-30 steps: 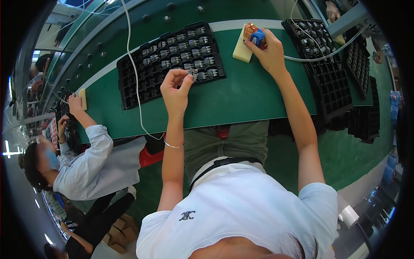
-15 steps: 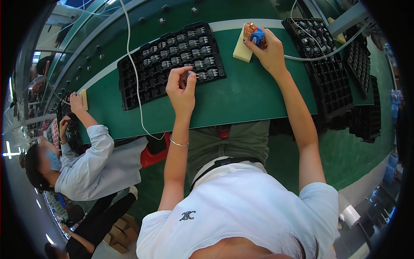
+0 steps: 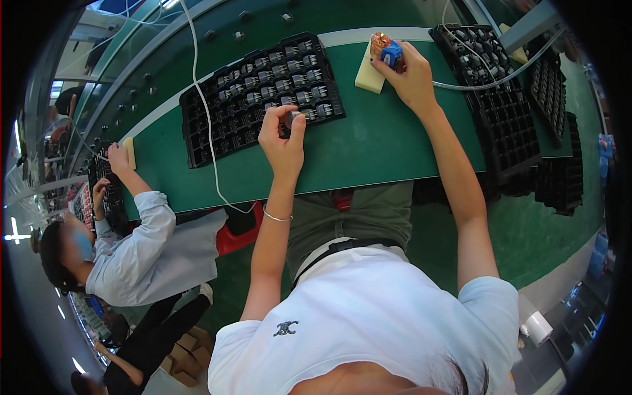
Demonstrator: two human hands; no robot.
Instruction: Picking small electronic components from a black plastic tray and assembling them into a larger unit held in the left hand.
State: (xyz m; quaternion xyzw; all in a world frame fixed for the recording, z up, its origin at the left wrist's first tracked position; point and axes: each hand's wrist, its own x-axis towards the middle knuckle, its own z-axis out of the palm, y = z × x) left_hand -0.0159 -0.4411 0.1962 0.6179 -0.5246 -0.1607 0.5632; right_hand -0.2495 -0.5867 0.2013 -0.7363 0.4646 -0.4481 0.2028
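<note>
I have 2 bare hands over a green tabletop (image 3: pixel 368 145), and I take my bearings from the black tray (image 3: pixel 227 135) lying on it. My left hand (image 3: pixel 283 148) is at the tray's near edge, toward its right end, fingers pinched on a small grey part (image 3: pixel 291 118). To the right of the tray, my right hand (image 3: pixel 411 78) has its fingers clamped on a blue-and-copper piece (image 3: pixel 388 51) at the far end of a yellow block (image 3: pixel 370 79); I cannot tell whether piece and block touch.

A white cable (image 3: pixel 209 125) crosses the tray's left half. Beyond the tray, past a pale border, small loose parts (image 3: pixel 239 35) lie scattered on another green surface. Well right of the tray I see more trays (image 3: pixel 503 131), a grey cable (image 3: pixel 461 89) running over them, with green floor (image 3: pixel 526 237) below. Left of the tray, a co-worker (image 3: pixel 138 263) in a light shirt sits at the same tabletop. Nearer me than the tray are a red stool (image 3: pixel 238 238) and, farther down, cardboard boxes (image 3: pixel 184 359).
</note>
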